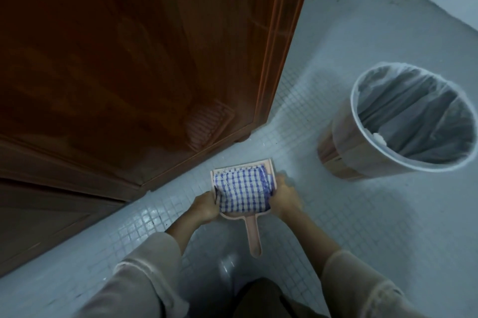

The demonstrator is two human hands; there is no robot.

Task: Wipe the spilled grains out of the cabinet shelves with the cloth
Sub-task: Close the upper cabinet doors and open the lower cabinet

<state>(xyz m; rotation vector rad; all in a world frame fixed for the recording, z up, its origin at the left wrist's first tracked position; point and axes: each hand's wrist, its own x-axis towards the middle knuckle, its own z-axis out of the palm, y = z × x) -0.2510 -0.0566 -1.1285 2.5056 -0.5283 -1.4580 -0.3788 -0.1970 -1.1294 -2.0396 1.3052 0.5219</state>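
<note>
1. We counted one checked cloth [243, 192], one pink dustpan [254, 238], one lined waste bin [344, 147], one wooden cabinet [129, 59] and two hands, each in a pale sleeve.
2. The cloth, blue and white, lay folded inside the dustpan's tray and filled it almost from wall to wall. Its longer side ran across the tray, from our left hand to our right.
3. The dustpan sat flat on the tiled floor [362, 227], just in front of the cabinet's base and near its lower right corner. Its long axis ran from us toward the cabinet: the open mouth faced the cabinet, and the handle pointed back at us, leaning slightly right.
4. Our left hand [205, 207] had its fingers curled round the tray's left wall, with the thumb at the cloth's left edge.
5. Our right hand [283, 197] lay along the tray's right wall with its fingers bent. Blur kept us from telling whether it gripped the wall, pinched the cloth or only pressed there.
6. The bin stood on the floor to the right of the dustpan, well apart from it, with a pale bag folded over its rim.
7. The cabinet's doors were closed, so its shelves were hidden.
</note>
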